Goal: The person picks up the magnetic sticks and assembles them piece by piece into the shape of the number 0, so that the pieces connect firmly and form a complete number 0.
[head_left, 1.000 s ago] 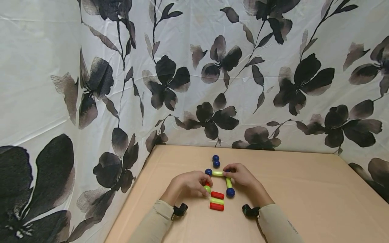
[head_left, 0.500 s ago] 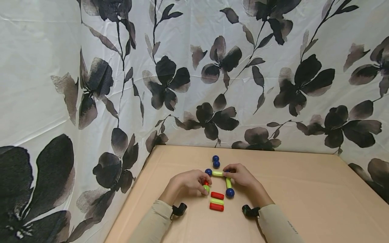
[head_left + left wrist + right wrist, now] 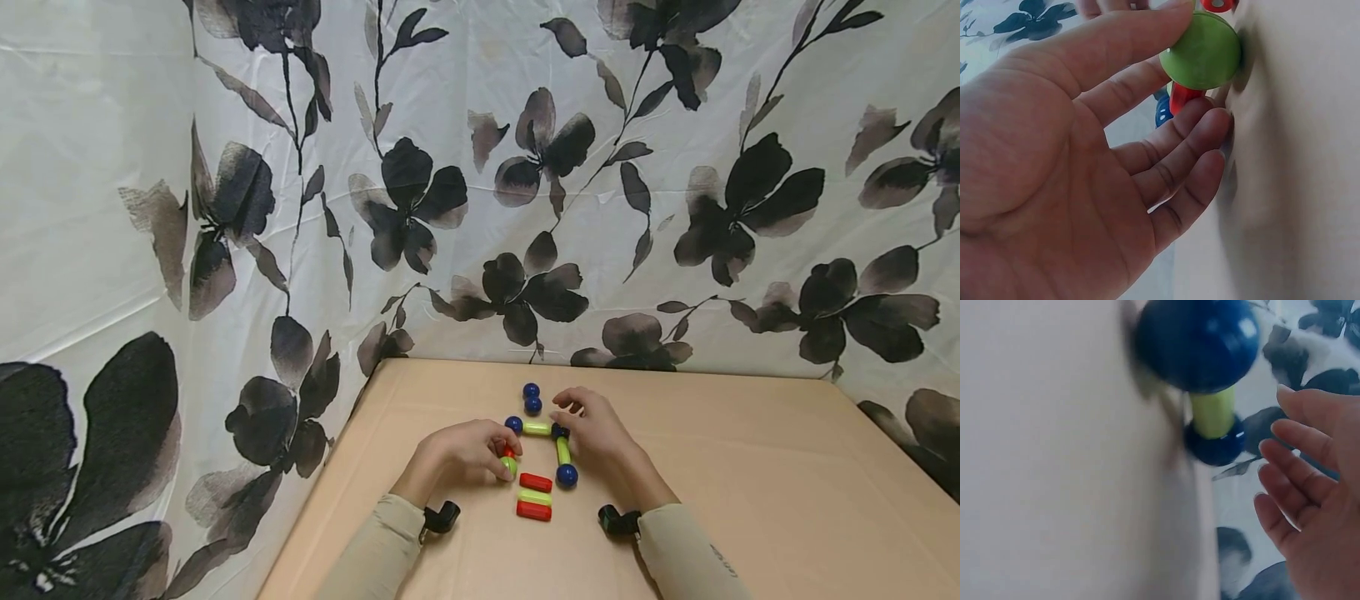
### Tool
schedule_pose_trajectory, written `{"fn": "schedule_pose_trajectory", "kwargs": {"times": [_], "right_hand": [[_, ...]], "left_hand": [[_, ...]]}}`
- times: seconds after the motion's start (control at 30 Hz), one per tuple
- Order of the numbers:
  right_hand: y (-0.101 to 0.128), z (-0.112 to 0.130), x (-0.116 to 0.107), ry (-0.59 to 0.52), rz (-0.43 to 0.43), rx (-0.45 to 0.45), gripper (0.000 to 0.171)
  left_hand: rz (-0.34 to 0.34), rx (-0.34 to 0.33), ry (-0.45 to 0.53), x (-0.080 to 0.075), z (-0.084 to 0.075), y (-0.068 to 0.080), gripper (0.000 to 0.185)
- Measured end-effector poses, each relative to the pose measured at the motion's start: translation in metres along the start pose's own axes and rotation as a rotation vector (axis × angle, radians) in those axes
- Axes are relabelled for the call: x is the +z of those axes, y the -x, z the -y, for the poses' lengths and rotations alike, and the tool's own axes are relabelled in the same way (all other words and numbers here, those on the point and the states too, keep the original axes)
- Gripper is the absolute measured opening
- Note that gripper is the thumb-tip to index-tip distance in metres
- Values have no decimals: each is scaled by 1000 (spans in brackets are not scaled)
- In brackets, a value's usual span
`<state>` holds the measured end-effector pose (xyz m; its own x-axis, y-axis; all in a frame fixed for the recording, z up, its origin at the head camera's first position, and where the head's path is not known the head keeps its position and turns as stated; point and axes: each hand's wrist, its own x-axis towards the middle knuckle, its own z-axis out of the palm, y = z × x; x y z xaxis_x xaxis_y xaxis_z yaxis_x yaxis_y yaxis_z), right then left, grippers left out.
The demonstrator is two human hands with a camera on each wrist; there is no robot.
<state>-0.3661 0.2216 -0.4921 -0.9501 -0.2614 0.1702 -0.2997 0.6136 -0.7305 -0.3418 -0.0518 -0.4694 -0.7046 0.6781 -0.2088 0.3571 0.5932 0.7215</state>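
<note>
Your left hand (image 3: 465, 450) pinches the green-and-red plastic rod (image 3: 510, 461) on the tan tabletop (image 3: 750, 483), while at its 2 o'clock your right hand (image 3: 592, 429), fingers relaxed, hovers beside the blue-balled green rod (image 3: 563, 452).

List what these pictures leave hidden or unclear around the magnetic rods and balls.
- Head view: the left hand covers most of the red and green rod it pinches; whether that rod joins the blue ball cannot be told.
- Left wrist view: the red part is mostly hidden behind the green end cap; the top edge cuts off another red piece.
- Right wrist view: the near ball is blurred and cut off by the top edge.
</note>
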Motion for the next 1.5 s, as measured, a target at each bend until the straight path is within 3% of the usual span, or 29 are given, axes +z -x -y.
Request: {"fn": "schedule_pose_trajectory", "kwargs": {"times": [0.1, 0.33, 0.43, 0.63, 0.77, 0.93, 1.2, 1.5], "right_hand": [[4, 12, -4, 14, 47, -62, 19], [19, 26, -1, 55, 328, -193, 12], [25, 27, 4, 101, 390, -220, 11], [31, 30, 16, 135, 432, -275, 10], [33, 34, 23, 211, 430, -322, 10], [34, 40, 28, 291, 431, -332, 6], [36, 46, 32, 318, 452, -293, 5], [42, 61, 5, 222, 445, -276, 8]], "left_hand": [[11, 15, 3, -1, 1, 1, 31], [-1, 11, -16, -3, 4, 4, 29], [-96, 17, -37, -3, 7, 2, 21], [-393, 50, 14, 4, 24, -14, 21], [-478, 50, 83, 12, 37, -25, 34], [-501, 46, 136, 15, 42, -30, 32], [-458, 42, 192, 16, 40, -29, 32], [-453, 38, 201, 16, 44, -28, 31]]}}
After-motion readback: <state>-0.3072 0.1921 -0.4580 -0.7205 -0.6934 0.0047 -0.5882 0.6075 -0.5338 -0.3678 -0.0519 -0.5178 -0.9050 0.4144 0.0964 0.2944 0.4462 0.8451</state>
